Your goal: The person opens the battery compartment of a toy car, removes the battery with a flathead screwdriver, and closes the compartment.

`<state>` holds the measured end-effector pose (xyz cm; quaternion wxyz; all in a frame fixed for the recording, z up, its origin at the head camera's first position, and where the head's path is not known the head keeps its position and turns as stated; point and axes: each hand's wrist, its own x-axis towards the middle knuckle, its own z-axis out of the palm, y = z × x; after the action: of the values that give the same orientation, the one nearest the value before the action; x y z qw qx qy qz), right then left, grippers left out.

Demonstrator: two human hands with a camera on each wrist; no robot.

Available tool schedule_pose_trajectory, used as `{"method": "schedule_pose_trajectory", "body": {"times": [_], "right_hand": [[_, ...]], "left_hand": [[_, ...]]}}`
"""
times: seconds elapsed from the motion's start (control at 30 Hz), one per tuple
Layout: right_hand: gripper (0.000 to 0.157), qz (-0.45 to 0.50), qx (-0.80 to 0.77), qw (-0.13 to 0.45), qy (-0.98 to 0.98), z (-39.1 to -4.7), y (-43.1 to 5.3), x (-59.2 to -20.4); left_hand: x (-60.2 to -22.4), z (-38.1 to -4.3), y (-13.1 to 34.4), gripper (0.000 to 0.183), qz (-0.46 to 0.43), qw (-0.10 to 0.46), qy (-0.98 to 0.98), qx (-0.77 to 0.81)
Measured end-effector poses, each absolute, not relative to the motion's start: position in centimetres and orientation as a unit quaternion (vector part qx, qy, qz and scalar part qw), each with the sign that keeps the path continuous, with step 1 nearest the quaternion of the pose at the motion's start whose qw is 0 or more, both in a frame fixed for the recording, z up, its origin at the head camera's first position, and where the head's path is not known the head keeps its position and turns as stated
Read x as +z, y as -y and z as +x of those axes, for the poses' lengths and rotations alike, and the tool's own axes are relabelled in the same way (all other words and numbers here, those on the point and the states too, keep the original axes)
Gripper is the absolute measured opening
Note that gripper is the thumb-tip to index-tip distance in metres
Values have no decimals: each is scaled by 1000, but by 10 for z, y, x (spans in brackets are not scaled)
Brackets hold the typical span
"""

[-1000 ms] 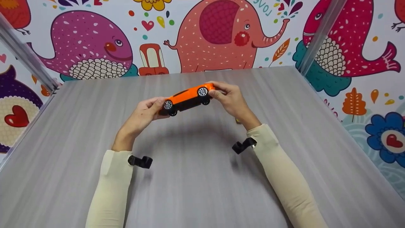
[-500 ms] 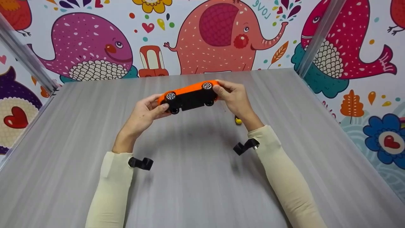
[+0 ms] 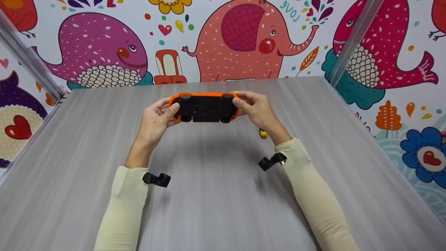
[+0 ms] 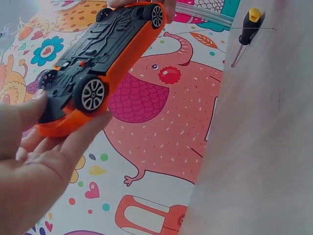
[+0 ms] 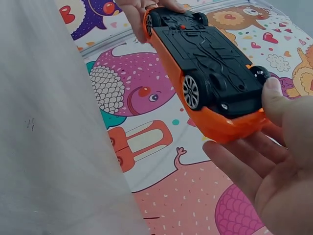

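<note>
An orange toy car (image 3: 207, 108) is held up above the table, its black underside and wheels turned toward the head camera. My left hand (image 3: 155, 120) grips one end, the thumb on the underside and the fingers behind the body. At the other end my right hand (image 3: 258, 108) pinches the car in the same way. In the left wrist view the car (image 4: 105, 58) slants across the upper left, with a small red spot on its base. The right wrist view shows the car's underside (image 5: 210, 58) closely, with the right thumb beside one wheel.
A screwdriver (image 4: 250, 27) with a black and yellow handle lies on the grey table (image 3: 209, 195); in the head view only its yellow end (image 3: 263, 133) shows beside the right wrist. Printed walls (image 3: 167, 38) with cartoon animals stand behind the table and at its sides.
Both hands have rolled the toy car so that its underside faces the head camera, and levelled it from a slant. The screwdriver's yellow end has come into sight beside the right wrist.
</note>
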<state>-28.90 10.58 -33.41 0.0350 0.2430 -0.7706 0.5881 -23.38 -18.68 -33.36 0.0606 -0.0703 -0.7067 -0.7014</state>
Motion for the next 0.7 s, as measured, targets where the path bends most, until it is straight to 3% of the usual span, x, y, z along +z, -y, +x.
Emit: {"method": "schedule_pose_trajectory", "body": {"times": [0.37, 0.7], "right_hand": [[39, 278, 551, -50, 785, -286, -110, -334], [52, 316, 501, -141, 794, -284, -108, -334]], "left_hand": [[-337, -234, 185, 40, -53, 99, 703, -702], [-338, -234, 178, 43, -39, 88, 718, -689]]}}
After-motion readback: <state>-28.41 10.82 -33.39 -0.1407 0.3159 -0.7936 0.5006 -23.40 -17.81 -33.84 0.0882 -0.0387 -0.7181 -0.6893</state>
